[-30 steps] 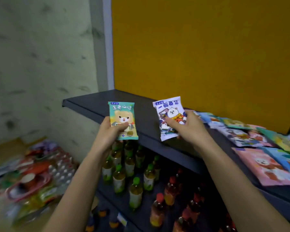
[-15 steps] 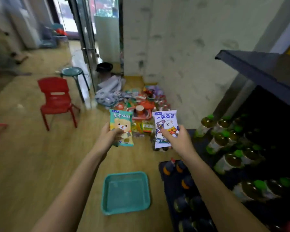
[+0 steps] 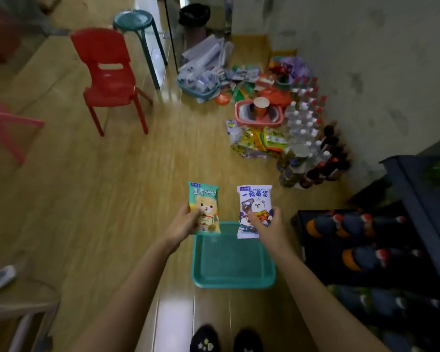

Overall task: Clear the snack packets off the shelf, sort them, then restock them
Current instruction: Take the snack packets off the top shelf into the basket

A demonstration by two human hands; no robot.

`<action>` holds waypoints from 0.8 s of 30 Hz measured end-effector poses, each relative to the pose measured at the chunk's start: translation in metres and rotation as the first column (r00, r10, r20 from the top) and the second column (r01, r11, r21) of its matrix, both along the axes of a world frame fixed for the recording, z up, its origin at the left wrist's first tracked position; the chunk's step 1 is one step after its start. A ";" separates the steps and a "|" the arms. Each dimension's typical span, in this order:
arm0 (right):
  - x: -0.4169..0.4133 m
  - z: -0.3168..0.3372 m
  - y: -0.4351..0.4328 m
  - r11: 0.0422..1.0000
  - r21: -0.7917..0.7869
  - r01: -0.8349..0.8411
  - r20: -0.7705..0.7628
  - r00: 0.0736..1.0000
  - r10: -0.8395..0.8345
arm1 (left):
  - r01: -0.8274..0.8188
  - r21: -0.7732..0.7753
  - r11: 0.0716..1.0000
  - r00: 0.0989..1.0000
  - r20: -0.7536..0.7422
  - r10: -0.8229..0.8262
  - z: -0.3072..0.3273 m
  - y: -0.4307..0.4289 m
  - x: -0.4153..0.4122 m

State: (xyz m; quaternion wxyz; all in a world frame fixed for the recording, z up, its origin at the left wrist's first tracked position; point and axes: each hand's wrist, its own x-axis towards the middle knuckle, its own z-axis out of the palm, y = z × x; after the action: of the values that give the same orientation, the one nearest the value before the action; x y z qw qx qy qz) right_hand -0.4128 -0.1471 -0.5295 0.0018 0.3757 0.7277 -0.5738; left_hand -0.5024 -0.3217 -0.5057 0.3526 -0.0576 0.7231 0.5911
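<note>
My left hand [image 3: 182, 223] grips a green snack packet [image 3: 204, 201] with a bear picture by its lower part. My right hand [image 3: 267, 226] grips a white snack packet [image 3: 254, 201] with a white bear, also by its lower half. Both packets are held upright above the far edge of a teal tray [image 3: 233, 278] that lies on the wooden floor right in front of my feet. The dark shelf [image 3: 414, 199] stands at the right edge of the view; only its corner and lower levels with bottles show.
Bottles [image 3: 361, 257] fill the lower shelf levels at right. A pile of snack bags, a pink basin [image 3: 258, 114] and water bottles [image 3: 304, 118] sits on the floor by the wall. A red chair [image 3: 109, 74] and teal stool [image 3: 137, 24] stand at far left.
My view has swung from the shelf top down to the floor. Both hands, each still holding its packet, now hover over the teal tray, which appears closer and more centred.
</note>
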 end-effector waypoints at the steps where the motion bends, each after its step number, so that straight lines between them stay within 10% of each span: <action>1: -0.003 -0.030 -0.002 1.000 -0.009 0.001 0.013 1.000 -0.001 | 0.011 -0.011 1.000 1.000 0.014 -0.011 -0.028 -0.001 -0.003; 14: -0.014 -0.376 -0.003 0.997 -0.016 -0.072 0.096 0.993 0.073 | 0.053 -0.216 0.975 0.996 0.085 -0.035 -0.388 0.002 -0.019; 24: -0.032 -0.530 -0.004 0.994 -0.046 -0.099 0.176 0.979 0.105 | 0.063 -0.321 0.945 0.997 0.067 -0.044 -0.550 0.015 -0.028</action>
State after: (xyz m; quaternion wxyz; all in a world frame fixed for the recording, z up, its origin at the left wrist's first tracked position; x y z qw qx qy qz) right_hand -0.4452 -0.1508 -1.0596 0.1032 0.3876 0.7323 -0.5503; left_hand -0.5299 -0.3071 -1.0557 0.3756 -0.1122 0.8006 0.4531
